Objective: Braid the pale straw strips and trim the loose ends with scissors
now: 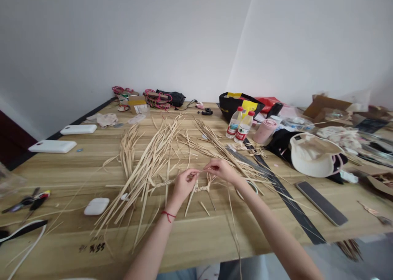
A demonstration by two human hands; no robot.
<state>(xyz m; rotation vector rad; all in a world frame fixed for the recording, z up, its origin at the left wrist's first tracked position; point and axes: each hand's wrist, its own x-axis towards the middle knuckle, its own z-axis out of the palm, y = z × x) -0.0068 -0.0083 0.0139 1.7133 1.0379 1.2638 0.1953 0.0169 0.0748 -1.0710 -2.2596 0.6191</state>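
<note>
My left hand (185,182), with a red cord on its wrist, is closed in a pinch above the table. Facing it, my right hand (221,169) is pinched too. A thin straw strand (201,170) runs between the fingertips of both. Just below them lies a short braided straw piece (202,188) with loose ends. Another braided length (164,184) sits to the left of my left hand, partly hidden behind it. A long thin strand (233,226) hangs below my right hand, over the table's front edge.
Loose straw bundles (153,153) cover the table's middle, with more straw (221,143) behind my right hand. A steel ruler-like black strip (282,194), phone (321,203), cap (315,155), pink cup (265,130) and two bottles (234,123) stand right. A white earbud case (97,206) lies left.
</note>
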